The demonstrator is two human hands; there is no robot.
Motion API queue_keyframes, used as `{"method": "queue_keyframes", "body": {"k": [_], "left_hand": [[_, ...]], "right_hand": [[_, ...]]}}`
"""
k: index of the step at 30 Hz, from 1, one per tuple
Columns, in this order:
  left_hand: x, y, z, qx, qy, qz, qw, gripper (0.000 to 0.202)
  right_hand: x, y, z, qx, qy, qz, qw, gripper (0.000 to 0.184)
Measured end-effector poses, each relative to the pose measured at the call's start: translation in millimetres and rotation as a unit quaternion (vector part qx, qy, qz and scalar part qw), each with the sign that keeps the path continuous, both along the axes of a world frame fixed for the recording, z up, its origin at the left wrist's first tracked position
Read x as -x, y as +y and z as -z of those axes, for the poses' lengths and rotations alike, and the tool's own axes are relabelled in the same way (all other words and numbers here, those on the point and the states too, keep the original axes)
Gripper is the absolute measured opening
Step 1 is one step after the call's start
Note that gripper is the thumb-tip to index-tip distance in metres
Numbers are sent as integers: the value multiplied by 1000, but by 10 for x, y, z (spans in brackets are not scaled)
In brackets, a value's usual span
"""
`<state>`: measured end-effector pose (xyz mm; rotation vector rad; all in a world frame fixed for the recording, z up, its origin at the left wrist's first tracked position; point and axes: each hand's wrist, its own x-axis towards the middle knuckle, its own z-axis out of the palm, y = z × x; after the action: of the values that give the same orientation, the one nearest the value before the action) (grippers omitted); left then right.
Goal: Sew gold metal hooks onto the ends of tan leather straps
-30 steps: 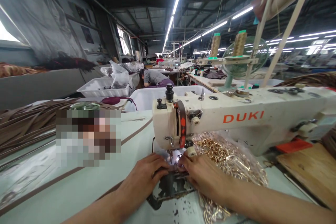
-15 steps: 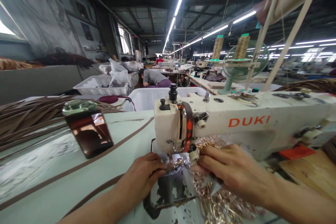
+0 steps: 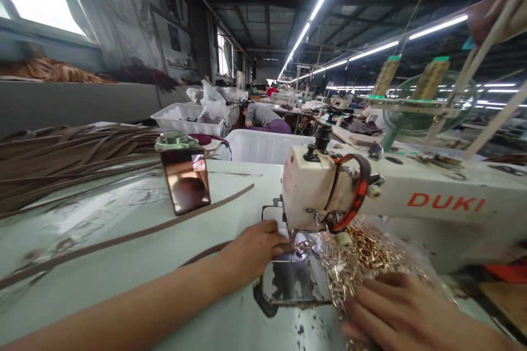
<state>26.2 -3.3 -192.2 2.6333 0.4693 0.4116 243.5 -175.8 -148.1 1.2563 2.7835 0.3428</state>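
Observation:
My left hand (image 3: 261, 244) is closed beside the needle of a white sewing machine (image 3: 310, 186), its fingertips pressed down close to the presser foot. A narrow brown strap (image 3: 208, 252) runs under this hand, its end hidden by the fingers. A small shiny metal piece (image 3: 303, 247) lies under the needle, in the lamp light. My right hand (image 3: 391, 307) is over the near part of a clear plastic bag of gold-coloured metal hooks (image 3: 370, 247). Its fingers are bent and smeared by motion, so whether they hold a hook is hidden.
A phone (image 3: 187, 181) leans against a green holder on the table. Another brown strap (image 3: 135, 238) crosses the tabletop, with a heap of straps (image 3: 78, 159) behind at left. Beyond stand white bins (image 3: 259, 145) and a bent-over person (image 3: 265, 118). Thread cones (image 3: 430, 79) rise at right.
My right hand has moved from beside the needle down and right to the hooks. My left hand stays at the needle. The view has turned left.

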Motion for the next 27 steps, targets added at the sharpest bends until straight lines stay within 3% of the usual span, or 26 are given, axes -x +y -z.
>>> {"method": "queue_keyframes", "body": {"k": [5, 9, 12, 15, 18, 20, 22, 24, 27], "left_hand": [[-32, 193, -72, 25, 10, 57, 998, 31], [-18, 250, -133, 33, 17, 106, 994, 33], [17, 153, -117, 16, 29, 68, 997, 30], [42, 24, -100, -4, 37, 22, 999, 29], [31, -33, -88, 3, 36, -1, 999, 28], [13, -25, -68, 9, 29, -13, 999, 26], [-2, -2, -39, 25, 9, -19, 999, 24], [-13, 22, -8, 50, -10, -19, 998, 23], [-36, 51, 43, 71, -10, -31, 997, 22]], "right_hand": [[-75, 397, 120, -12, 110, 196, 974, 14], [-149, 707, 211, 19, 211, 166, 963, 25], [-135, 814, 280, 36, 227, 163, 959, 27], [-105, 748, 235, 20, 198, 174, 964, 24], [-99, 547, 60, -13, 144, 160, 976, 17], [-121, 385, -121, -65, 129, 110, 983, 9], [-169, 233, -359, -149, 132, 45, 979, 12], [-243, 117, -651, -249, 125, 11, 960, 10], [-390, 75, -1143, -385, 133, 55, 912, 13]]}}
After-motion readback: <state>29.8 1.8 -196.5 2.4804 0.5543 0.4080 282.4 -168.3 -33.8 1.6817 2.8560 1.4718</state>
